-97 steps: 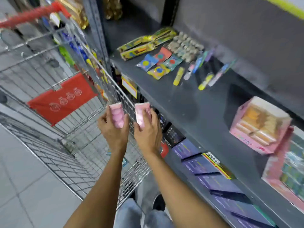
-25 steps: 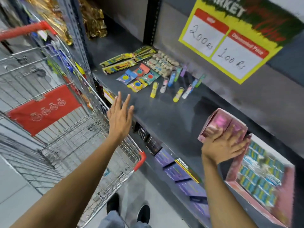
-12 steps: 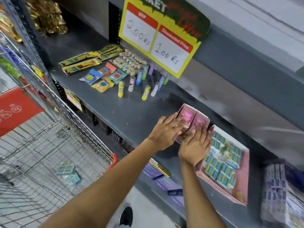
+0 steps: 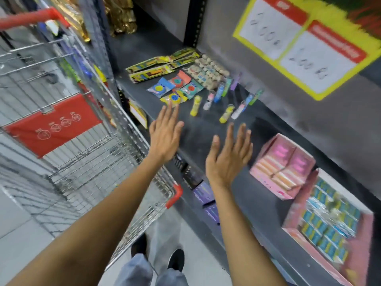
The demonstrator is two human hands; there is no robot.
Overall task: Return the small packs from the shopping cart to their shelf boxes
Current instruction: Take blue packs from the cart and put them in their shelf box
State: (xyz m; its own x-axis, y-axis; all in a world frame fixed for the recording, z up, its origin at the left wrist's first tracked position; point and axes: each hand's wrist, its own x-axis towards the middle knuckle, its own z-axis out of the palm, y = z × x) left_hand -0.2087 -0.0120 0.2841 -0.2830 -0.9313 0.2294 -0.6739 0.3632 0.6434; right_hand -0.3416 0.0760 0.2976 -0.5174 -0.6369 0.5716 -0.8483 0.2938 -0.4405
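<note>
A pink shelf box [image 4: 281, 166] holding pink and orange small packs stands on the dark shelf [image 4: 206, 129] at the right. Beside it lies a larger pink box [image 4: 329, 226] filled with blue-green packs. My left hand [image 4: 165, 133] hovers open and empty over the shelf's front edge, near the wire shopping cart [image 4: 82, 145]. My right hand [image 4: 228, 157] is open and empty too, just left of the pink box and not touching it. The cart's contents are hidden behind my left arm.
Loose yellow packets [image 4: 158, 67], round-print sachets [image 4: 175, 87] and small coloured tubes [image 4: 218, 100] lie at the back left of the shelf. A yellow price sign [image 4: 305, 44] hangs above. Purple boxes [image 4: 204, 193] fill the lower shelf. My feet stand beside the cart.
Both hands have lifted off the pink box and drawn back to the left, fingers spread. The view has swung back toward the cart.
</note>
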